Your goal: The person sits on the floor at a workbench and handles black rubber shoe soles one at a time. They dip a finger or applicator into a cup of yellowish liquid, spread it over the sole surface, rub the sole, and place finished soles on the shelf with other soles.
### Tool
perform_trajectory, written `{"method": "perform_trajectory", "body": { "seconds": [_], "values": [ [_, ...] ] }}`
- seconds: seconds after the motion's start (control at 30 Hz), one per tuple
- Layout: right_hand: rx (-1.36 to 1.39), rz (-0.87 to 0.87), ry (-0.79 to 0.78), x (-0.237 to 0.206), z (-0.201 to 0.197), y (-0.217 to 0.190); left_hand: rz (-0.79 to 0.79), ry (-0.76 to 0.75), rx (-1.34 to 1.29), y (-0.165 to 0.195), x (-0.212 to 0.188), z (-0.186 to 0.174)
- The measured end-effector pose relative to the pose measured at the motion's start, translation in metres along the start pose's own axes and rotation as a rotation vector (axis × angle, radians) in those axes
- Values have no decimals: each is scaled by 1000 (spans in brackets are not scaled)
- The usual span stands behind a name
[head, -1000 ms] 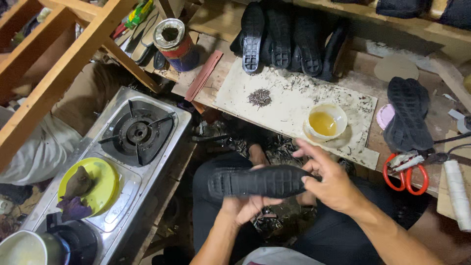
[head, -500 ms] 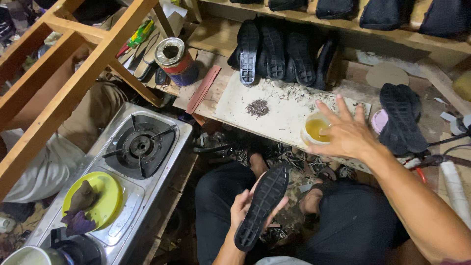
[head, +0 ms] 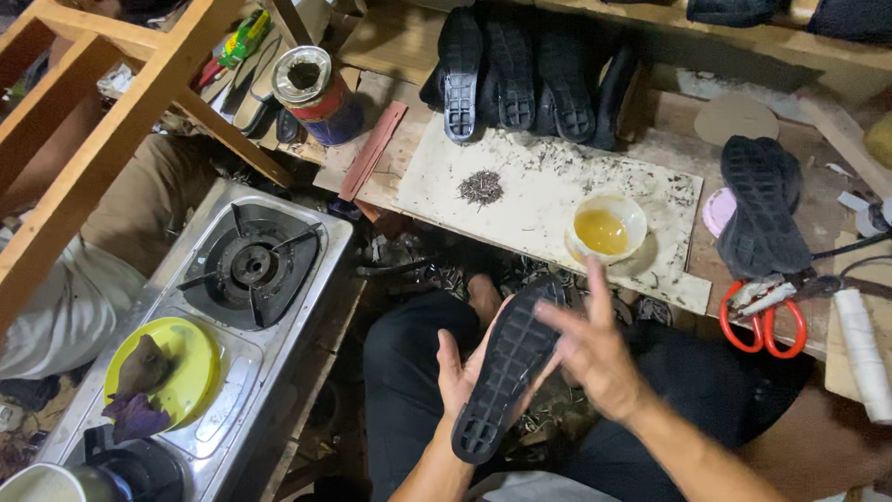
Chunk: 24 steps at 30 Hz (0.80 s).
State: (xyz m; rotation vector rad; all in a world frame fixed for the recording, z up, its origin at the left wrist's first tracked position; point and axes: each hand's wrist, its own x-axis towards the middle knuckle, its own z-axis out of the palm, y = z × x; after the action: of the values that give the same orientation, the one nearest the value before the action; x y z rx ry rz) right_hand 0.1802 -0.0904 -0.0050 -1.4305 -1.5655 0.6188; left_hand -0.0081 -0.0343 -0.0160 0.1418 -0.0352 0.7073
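Two burners' worth of steel gas stove [head: 223, 307] occupies the lower left; only one burner grate shows bare. On the stove's near half sits a lime-green plate [head: 181, 372] holding a dark purplish lump, with a second purple scrap spilling over its rim. Below that, at the bottom edge, a dark pot [head: 139, 469] is partly cut off; contents cannot be told.

Pale work board [head: 548, 200] lies across the wooden bench, speckled with dark debris. On it: a small heap of short dark tacks or nails [head: 480, 188], and a white bowl [head: 609, 226] roughly half full of clear yellow liquid, near the board's right end.

Row of black shoe soles [head: 530, 79] stands against the back of the bench, tread facing out on the leftmost. Another stack of black soles [head: 762, 204] lies flat to the right of the board.

Round tin can [head: 311, 93], red and blue sides, open top, dark residue inside, sits left of the board.

Red-handled scissors [head: 762, 316] lie at the bench's right edge, beside a white roll [head: 864, 353].

Black sole [head: 506, 372] is over the lap, tread up, tilted, toe pointing toward the bowl. Left hand [head: 460, 372] cups it from beneath, fingers curled loosely around its edge. Right hand [head: 590, 349] is spread open, fingers splayed, resting against the sole's upper right side, gripping nothing.
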Motion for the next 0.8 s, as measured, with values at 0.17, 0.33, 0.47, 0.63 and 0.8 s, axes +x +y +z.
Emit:
{"method": "perform_trajectory", "body": {
  "seconds": [0.17,0.33,0.47,0.63,0.8],
  "values": [
    [-395,-338,-67,-12,14,-16,-41,-24,5,4,-2,-2],
    [-285,-60,73,13,5,-5,-25,40,-28,-2,-4,-8],
    [-497,-558,-83,-12,29,-29,-54,78,19,1,-4,-24],
    [-150,-68,88,14,0,-13,-5,264,114,6,-6,-46],
    [-914,-36,113,67,-70,26,74,421,57,9,-16,-31]
  ]
}}
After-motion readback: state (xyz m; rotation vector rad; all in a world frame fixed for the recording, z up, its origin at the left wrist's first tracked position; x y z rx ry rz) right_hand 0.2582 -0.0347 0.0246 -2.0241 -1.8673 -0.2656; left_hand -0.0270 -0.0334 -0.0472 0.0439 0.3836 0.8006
